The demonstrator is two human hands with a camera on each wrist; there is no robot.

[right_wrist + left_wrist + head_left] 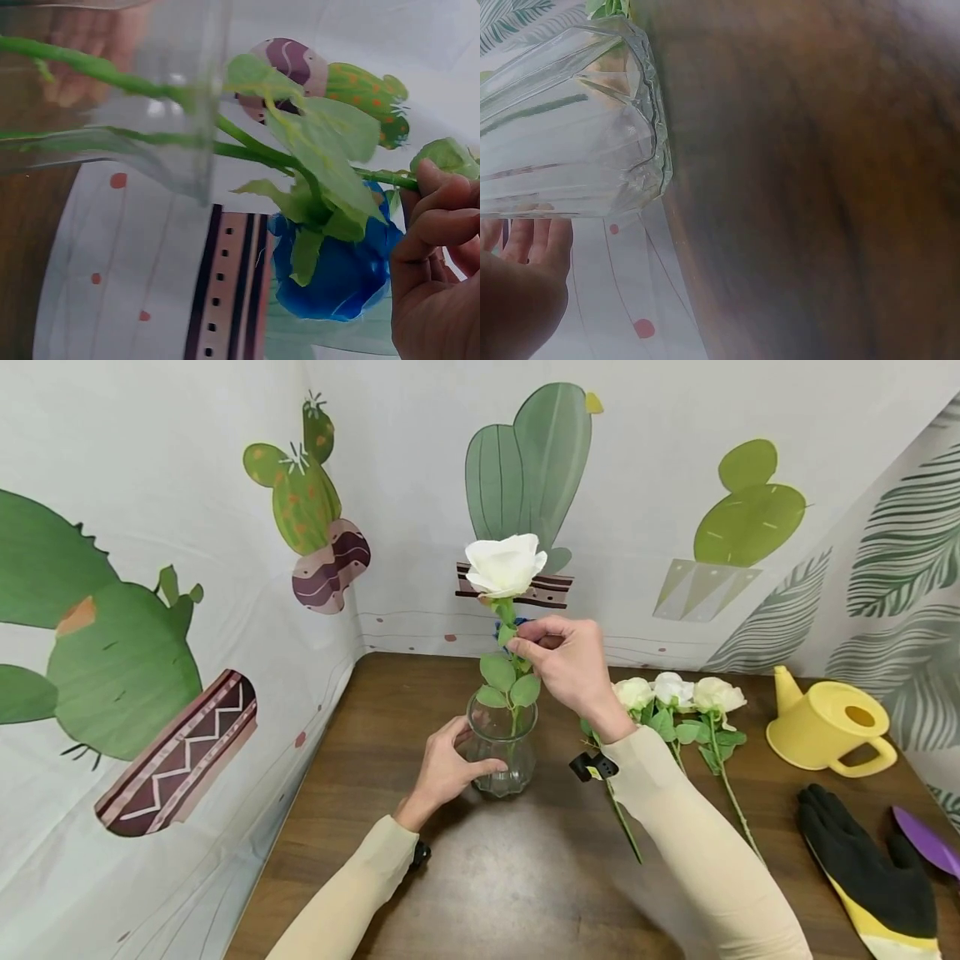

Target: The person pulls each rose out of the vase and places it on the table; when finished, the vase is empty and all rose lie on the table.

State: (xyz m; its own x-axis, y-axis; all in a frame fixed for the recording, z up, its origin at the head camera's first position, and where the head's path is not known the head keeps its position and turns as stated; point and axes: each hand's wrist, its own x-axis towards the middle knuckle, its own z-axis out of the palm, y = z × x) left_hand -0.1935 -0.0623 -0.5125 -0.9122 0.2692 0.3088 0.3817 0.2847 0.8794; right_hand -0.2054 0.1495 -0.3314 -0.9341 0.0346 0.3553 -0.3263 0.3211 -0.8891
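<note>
A white rose (504, 567) stands upright over the clear glass vase (517, 772), its stem running down inside the glass. My right hand (572, 662) pinches that stem between thumb and fingers, just below the bloom. Around the vase's left side my left hand (444, 763) holds it, thumb in front and fingers behind. Behind the white rose, mostly hidden in the head view, is a blue rose (330, 270). Two green stems show through the glass in the right wrist view. The vase's ribbed base (656, 135) is at the wooden table.
Several cream and white roses (718, 695) lie on the table (450, 893) right of the vase, partly behind my right forearm. Farther right are a yellow watering can (813, 731), a black and yellow glove (870, 868) and a purple trowel (926, 839). A cactus-print cloth (420, 485) hangs behind.
</note>
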